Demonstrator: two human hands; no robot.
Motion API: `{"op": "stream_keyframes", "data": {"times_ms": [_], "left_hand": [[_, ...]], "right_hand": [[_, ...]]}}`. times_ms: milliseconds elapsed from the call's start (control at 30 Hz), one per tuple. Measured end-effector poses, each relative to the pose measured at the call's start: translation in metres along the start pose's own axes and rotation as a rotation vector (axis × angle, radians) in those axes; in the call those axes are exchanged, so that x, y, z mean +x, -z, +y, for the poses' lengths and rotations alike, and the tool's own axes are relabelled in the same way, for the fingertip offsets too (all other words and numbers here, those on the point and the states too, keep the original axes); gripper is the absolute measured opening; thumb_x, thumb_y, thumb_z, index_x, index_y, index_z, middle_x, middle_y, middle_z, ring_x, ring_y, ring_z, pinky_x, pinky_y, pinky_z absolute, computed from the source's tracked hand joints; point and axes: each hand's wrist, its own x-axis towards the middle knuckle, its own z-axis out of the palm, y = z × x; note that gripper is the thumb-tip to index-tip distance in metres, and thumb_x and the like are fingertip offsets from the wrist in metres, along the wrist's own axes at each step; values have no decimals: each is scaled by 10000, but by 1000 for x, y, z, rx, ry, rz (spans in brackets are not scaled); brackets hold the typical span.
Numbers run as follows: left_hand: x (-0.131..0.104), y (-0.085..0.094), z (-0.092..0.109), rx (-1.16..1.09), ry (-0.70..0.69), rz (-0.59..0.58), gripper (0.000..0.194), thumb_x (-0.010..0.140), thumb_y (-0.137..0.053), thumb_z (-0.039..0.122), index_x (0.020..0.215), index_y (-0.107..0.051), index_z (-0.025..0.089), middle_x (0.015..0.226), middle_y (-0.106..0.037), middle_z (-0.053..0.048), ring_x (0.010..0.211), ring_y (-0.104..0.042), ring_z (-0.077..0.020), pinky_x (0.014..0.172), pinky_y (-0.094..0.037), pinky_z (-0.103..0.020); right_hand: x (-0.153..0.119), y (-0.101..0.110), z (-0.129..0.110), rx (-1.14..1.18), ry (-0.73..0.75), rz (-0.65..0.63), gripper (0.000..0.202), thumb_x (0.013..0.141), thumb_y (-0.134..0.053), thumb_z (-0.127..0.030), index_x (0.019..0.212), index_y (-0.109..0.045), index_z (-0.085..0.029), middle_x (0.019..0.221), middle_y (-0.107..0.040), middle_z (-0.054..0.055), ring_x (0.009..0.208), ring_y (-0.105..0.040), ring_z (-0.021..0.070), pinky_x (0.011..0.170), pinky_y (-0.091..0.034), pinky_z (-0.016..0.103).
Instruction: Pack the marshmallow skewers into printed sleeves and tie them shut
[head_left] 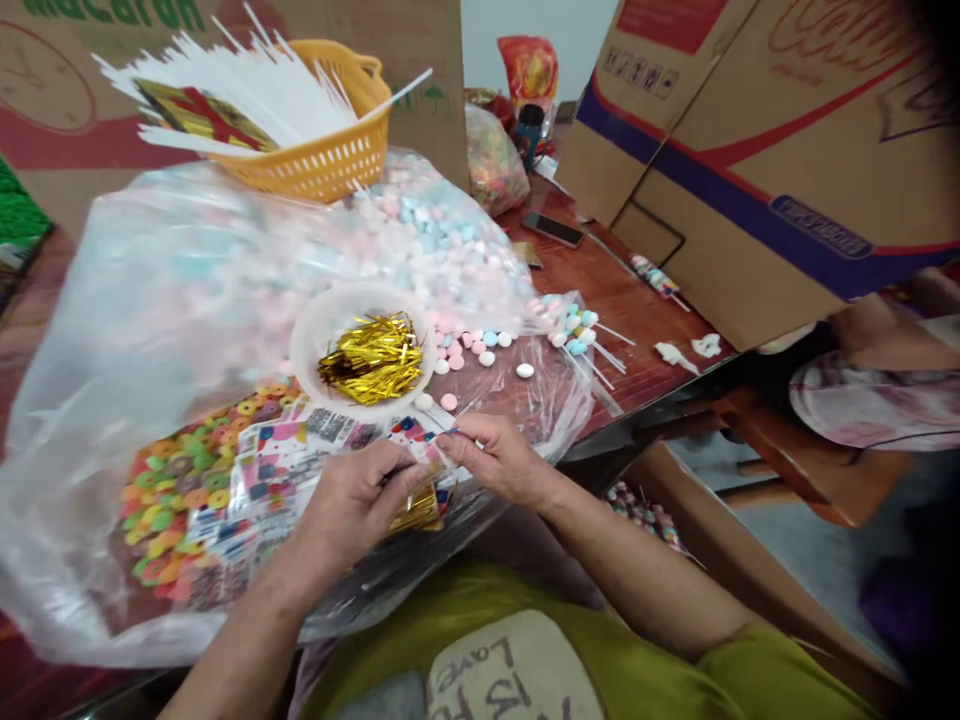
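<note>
My left hand (367, 490) and my right hand (491, 455) meet near the table's front edge, fingers closed on a small printed plastic bag (415, 434) with coloured dots. The right thumb and forefinger pinch its right end. My left fingers partly cover the other end. Below the left hand lies some gold tinsel or wrap (415, 510). More printed bags (277, 460) lie to the left, over ring-shaped gummy candies (169, 490). Just beyond my hands stands a white bowl (304, 340) of gold tinsel strips (375, 358).
Pastel candies (450, 225) lie under and around a large clear plastic sheet (67, 330). A yellow basket (330, 165) holds white sticks (247, 90). Wrapped candies on sticks (577, 328), a phone (553, 229) and cartons (720, 170) are rightward. Another person's arm (892, 335) shows at right.
</note>
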Motion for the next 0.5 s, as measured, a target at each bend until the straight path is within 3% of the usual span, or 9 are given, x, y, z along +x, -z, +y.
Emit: {"op": "stream_keyframes", "data": {"times_ms": [133,267,367,500], "left_hand": [[1,-5,1,53,-31,79,265,850,-446,351,673,-584,210,590,-578,18,538,-538,-124,527,-401,-220],[-3,-9,-1,-13,-13,197,224,864,-445,323,747,-601,211,660,-609,5,601,-566,-135,575,-444,-219],[-2,-7,1,-53,-6,169,243,871,-434,315,763,-619,200,717,-627,-14,669,-584,-145,618,-463,-226],[-3,0,3,-69,-15,184,270,889,-416,306,828,-657,202,820,-660,-40,808,-608,-166,723,-474,-250]], "right_hand": [[1,20,16,-156,-98,63,411,907,-365,-422,565,-433,-204,583,-457,-18,587,-450,123,555,-374,242],[4,81,58,-519,-404,392,278,882,-390,-248,682,-566,-171,853,-601,116,917,-519,231,818,-381,358],[2,116,93,-629,-544,487,154,803,-465,-138,768,-614,-117,1006,-593,198,1070,-473,307,889,-335,424],[0,124,119,-602,-540,524,131,754,-489,-75,741,-618,-94,948,-610,220,1004,-531,314,855,-349,432]]}}
